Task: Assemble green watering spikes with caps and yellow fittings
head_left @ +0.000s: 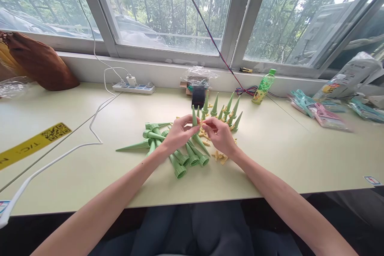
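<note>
My left hand point(181, 131) is closed around a green plastic watering spike point(194, 115), its tip pointing up. Fingers of my right hand point(221, 135) pinch a small yellow plastic valve piece point(201, 122) against the side of that spike; how far it sits in the spike is hidden. Below and left of my hands lies a heap of loose green spikes point(154, 133), several with their threaded open ends toward me. Loose yellow pieces point(220, 157) are scattered under and beside my right hand. Behind it, several green spikes point(214, 106) stand upright, some with yellow pieces attached.
A dark phone-like object point(198, 97) stands at the back before a box with clear plastic. A green drink bottle point(264, 87) is to the right, near bagged pastel items point(325, 114). A power strip point(135, 88) and white cable point(95, 124) lie left.
</note>
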The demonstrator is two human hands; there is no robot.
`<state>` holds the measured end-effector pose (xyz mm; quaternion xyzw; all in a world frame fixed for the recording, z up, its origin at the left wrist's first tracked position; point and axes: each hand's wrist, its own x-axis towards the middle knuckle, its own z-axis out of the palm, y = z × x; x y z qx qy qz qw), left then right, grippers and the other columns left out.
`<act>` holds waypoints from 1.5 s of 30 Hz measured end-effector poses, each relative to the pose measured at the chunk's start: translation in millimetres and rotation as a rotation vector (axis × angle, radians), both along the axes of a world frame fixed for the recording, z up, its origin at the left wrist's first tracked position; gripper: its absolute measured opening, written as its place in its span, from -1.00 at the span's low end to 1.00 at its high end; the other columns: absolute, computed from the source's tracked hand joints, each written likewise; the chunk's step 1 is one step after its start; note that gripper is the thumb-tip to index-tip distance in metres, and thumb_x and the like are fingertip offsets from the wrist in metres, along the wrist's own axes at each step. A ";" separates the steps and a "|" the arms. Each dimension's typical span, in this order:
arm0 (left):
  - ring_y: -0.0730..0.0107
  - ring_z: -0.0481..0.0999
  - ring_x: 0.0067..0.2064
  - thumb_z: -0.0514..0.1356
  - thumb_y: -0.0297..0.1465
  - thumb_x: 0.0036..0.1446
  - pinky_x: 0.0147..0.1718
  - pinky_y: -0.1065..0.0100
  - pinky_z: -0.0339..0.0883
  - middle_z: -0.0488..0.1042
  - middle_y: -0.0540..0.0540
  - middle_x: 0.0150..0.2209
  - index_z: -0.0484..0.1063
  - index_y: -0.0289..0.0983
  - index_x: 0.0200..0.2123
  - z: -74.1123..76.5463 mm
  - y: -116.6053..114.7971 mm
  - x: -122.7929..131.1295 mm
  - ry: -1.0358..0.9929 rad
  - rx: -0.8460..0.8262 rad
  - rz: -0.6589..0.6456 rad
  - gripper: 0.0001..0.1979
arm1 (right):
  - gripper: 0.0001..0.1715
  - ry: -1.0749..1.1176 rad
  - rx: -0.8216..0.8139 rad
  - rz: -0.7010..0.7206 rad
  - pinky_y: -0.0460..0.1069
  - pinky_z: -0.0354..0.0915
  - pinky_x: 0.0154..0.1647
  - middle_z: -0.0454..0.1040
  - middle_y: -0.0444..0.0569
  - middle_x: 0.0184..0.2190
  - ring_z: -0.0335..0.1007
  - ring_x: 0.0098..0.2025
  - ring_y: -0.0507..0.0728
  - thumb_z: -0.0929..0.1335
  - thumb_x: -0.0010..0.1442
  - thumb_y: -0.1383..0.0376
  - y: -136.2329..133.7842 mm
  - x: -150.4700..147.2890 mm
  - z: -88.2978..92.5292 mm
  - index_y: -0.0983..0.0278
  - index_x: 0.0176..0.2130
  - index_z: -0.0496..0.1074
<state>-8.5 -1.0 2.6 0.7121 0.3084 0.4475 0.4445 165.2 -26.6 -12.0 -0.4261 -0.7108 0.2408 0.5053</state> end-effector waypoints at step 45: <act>0.24 0.51 -0.11 0.24 -0.38 0.17 -0.05 0.20 0.42 0.55 -0.13 -0.18 0.61 -0.18 -0.23 -4.5 0.4 -0.2 -0.012 0.352 0.098 -0.86 | -0.80 0.134 -0.007 0.026 -0.08 0.28 -0.48 0.37 -0.13 -0.45 0.24 -0.52 -0.01 0.28 0.31 0.16 -1.2 -2.1 0.3 0.25 -0.23 0.35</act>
